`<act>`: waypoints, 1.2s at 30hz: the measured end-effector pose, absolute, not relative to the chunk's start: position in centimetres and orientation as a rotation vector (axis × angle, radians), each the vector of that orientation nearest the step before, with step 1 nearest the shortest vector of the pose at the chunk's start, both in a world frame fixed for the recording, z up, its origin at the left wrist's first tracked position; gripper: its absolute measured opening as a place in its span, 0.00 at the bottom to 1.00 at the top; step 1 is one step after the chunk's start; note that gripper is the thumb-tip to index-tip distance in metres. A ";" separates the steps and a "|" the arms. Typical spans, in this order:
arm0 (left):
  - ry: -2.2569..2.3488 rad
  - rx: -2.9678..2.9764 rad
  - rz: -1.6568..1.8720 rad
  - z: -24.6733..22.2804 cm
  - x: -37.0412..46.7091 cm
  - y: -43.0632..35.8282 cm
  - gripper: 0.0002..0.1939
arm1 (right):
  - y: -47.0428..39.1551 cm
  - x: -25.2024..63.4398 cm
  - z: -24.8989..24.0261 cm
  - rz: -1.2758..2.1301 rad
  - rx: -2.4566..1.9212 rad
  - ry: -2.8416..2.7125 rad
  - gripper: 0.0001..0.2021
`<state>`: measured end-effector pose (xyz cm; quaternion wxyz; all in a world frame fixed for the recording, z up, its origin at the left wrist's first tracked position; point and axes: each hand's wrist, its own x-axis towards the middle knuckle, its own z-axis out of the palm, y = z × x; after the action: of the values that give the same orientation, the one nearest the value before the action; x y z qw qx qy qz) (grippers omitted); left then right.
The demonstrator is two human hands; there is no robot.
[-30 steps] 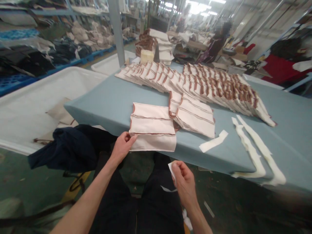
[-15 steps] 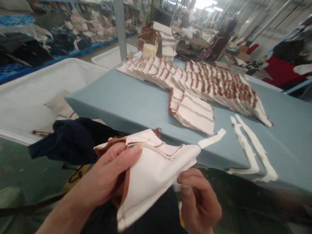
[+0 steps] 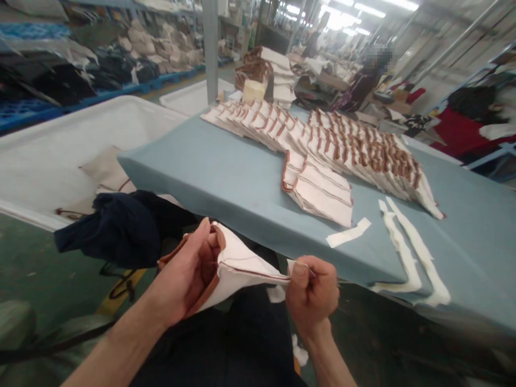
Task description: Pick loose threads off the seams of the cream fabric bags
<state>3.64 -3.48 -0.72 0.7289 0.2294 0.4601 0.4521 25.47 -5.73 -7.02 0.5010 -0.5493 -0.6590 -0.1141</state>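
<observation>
A cream fabric piece with brown edging point(image 3: 242, 258), sewn like a pouch, is stretched between my two hands in front of the table. My left hand point(image 3: 193, 269) is closed on its brown-edged end, with the fingers partly inside the fold. At the far corner my right hand point(image 3: 312, 290) pinches the cloth in a closed fist, a bit of white strip showing above the thumb. A dark seam runs along the piece toward that corner. Just beyond, a small stack of similar cream pieces point(image 3: 318, 188) lies on the blue-grey table point(image 3: 201, 172).
Long overlapping rows of cream and brown pieces point(image 3: 346, 145) cover the table's far side. Off-white strips point(image 3: 411, 252) and a short strip point(image 3: 349, 232) lie near its front edge. A white bin point(image 3: 133, 121) and dark blue cloth point(image 3: 108, 231) are at left. A person point(image 3: 363, 80) is farther back.
The fabric piece has turned and is now pulled taut sideways. My right hand has gone from beside its lower edge to gripping its corner, and my left fingers have shifted into the fold.
</observation>
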 end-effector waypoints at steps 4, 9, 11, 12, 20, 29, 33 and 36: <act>1.092 1.111 0.895 -1.6 1.1 -4.8 0.20 | -6.2 26.5 -6.7 -0.269 -1.382 -1.686 0.12; 1.120 1.397 0.825 -1.7 0.8 -5.3 0.15 | -6.4 26.0 -6.9 -0.148 -1.402 -1.697 0.12; 1.178 1.389 0.841 -1.8 1.1 -5.1 0.16 | -6.7 25.5 -7.1 -0.062 -1.376 -1.723 0.10; 1.202 1.374 0.844 -1.9 1.2 -4.9 0.17 | -6.9 25.3 -7.1 -0.010 -1.359 -1.744 0.10; 1.283 1.283 0.830 -2.9 1.1 -4.7 0.19 | -8.2 24.7 -8.2 0.114 -1.307 -1.836 0.11; 1.236 1.416 0.802 -2.9 1.2 -4.6 0.19 | -8.0 24.8 -8.3 0.149 -1.446 -1.700 0.07; 1.229 1.461 0.789 -2.9 1.6 -4.7 0.18 | -7.1 24.0 -6.0 0.419 -1.450 -1.679 0.07; 1.234 1.482 0.792 -2.8 1.9 -4.7 0.18 | -6.1 23.1 -4.4 0.782 -1.426 -1.699 0.07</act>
<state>1.94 -4.74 -2.76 0.5043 0.6139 0.5111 0.3280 23.07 -6.14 -4.40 0.3846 -0.5595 -0.6669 0.3070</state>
